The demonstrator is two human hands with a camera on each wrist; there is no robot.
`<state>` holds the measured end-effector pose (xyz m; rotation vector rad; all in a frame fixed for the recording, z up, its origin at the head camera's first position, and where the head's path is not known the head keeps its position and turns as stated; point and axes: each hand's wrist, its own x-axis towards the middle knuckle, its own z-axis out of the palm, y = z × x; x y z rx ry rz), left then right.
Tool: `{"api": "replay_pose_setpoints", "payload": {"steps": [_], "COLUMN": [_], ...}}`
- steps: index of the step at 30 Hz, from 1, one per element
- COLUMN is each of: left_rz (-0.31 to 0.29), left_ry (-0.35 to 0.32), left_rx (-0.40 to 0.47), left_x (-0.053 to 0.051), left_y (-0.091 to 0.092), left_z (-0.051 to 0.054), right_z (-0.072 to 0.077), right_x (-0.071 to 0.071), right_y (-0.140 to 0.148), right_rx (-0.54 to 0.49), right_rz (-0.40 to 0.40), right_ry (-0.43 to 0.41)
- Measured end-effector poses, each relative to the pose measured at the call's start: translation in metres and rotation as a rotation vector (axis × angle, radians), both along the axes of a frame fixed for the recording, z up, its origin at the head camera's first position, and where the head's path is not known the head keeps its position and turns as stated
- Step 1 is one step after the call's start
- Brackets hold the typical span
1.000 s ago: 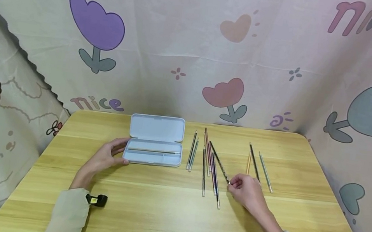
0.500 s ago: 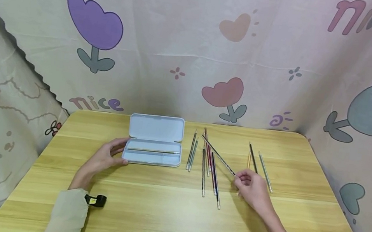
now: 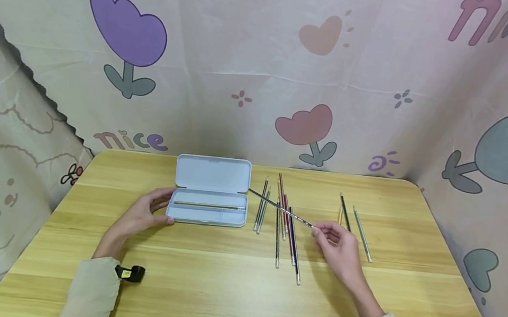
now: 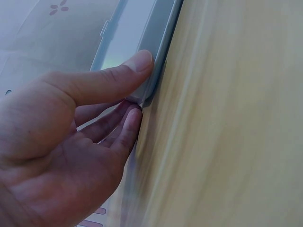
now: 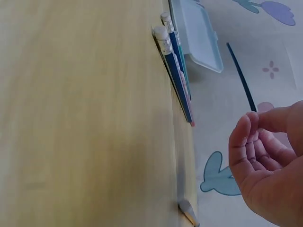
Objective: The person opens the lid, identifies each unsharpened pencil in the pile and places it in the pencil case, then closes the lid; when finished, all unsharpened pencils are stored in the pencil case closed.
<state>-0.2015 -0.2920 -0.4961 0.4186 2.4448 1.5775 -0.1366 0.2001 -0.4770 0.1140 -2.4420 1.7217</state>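
Note:
An opened pale blue pencil case [image 3: 193,214] lies at the middle-left of the table, its lid [image 3: 213,173] folded back and one pencil [image 3: 209,205] lying in the long compartment. The left hand [image 3: 145,215] grips the case's left end, thumb at the front corner, as the left wrist view also shows with the thumb on the rim [image 4: 154,90]. Between thumb and fingertips, the right hand [image 3: 339,249] pinches the end of a dark patterned pencil [image 3: 281,207]. That pencil is raised above the others, its far tip near the case's hinge. In the right wrist view the pinched pencil [image 5: 242,78] points away.
Right of the case, several pencils [image 3: 260,205] lie loosely grouped on the wooden table [image 3: 226,294], some overlapping. Farther right lie a black pencil [image 3: 345,212], a green one [image 3: 362,234] and a yellow one [image 3: 340,215] partly behind the right hand. A patterned cloth [image 3: 232,32] hangs behind.
The right hand has lifted the dark pencil and moved slightly away from the table's front edge; the pencil's far tip has swung left toward the case. The left hand has stayed on the case.

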Motion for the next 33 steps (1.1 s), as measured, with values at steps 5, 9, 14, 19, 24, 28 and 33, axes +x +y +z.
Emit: {"api": "replay_pose_setpoints", "payload": {"steps": [5, 9, 14, 19, 24, 28, 33], "left_rz": [0.000, 0.001, -0.003, -0.004, 0.000, 0.007, 0.013], "left_ry": [-0.003, -0.009, -0.012, -0.011, -0.012, -0.013, -0.018], "left_rx": [-0.008, -0.008, 0.000, -0.007, -0.012, -0.016, -0.017], "left_x": [0.000, -0.002, -0.004, -0.005, -0.004, -0.002, 0.000], "left_y": [0.001, 0.001, 0.001, 0.002, 0.002, 0.001, -0.001], "left_z": [0.002, 0.002, 0.003, 0.004, 0.003, 0.003, 0.002], "right_z": [0.000, -0.001, 0.000, 0.002, 0.000, -0.001, -0.001], "right_x": [-0.007, -0.012, -0.018, -0.024, -0.033, -0.041, -0.051], "right_y": [-0.008, -0.015, -0.025, -0.038, -0.051, -0.062, -0.075], "right_rx": [-0.080, -0.147, -0.195, -0.276, -0.272, -0.268, -0.276], "right_rz": [0.013, 0.039, 0.065, 0.080, 0.097, 0.103, 0.105], "right_ry": [-0.031, -0.041, -0.038, -0.060, -0.052, -0.053, -0.064]}}
